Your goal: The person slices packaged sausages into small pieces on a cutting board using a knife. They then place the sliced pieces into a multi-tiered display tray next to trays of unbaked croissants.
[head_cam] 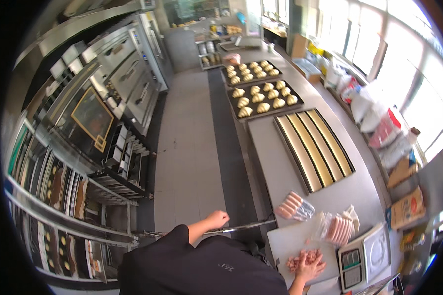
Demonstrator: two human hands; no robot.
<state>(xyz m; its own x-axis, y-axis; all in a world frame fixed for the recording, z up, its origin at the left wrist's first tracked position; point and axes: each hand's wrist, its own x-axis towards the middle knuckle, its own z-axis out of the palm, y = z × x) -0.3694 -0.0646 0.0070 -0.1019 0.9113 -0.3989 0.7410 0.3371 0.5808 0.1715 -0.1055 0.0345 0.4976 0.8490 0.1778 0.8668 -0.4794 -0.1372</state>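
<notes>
My left hand (217,219) is curled into a loose fist above the aisle, near a thin metal bar (243,227); I see nothing in it. With fingers spread, my right hand (311,268) rests on a pile of chopped pink sausage pieces (303,256). The pieces lie on a white cutting board (286,241) at the bench's near end. Beyond them is an opened plastic pack of sausages (340,230). Another pack of sausages (292,205) lies past the board's far edge. A digital scale (365,256) stands right of the board.
Along the steel bench (269,162) lie a pan with long channels (317,147) and two trays of shaped dough (264,97). Deck ovens (127,70) and a tray rack (72,236) line the left side. Bags (385,129) sit beneath the windows at right.
</notes>
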